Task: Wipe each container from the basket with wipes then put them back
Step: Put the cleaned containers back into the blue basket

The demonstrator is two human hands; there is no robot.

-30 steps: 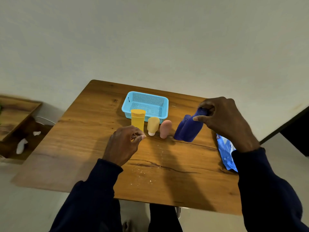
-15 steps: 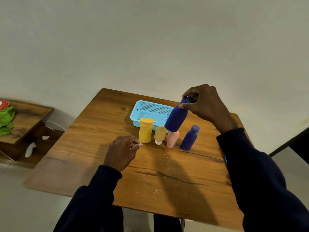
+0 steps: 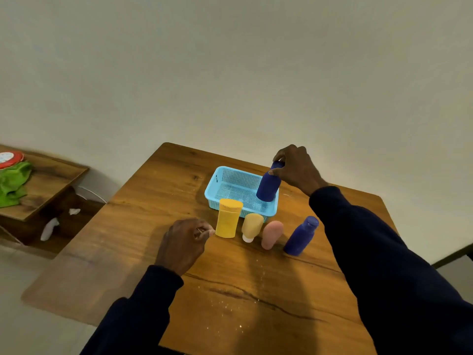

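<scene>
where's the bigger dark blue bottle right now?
Head view: the bigger dark blue bottle hangs from the right hand, gripped at its cap, over the right end of the light blue basket.

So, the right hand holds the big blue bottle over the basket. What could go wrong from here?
1. The right hand pinches the big bottle only at its cap, so it might slip.
2. The bottle hangs near the basket's right rim and could catch it or tip the basket.
3. The right sleeve passes close by the small bottle and may knock it over.
</scene>
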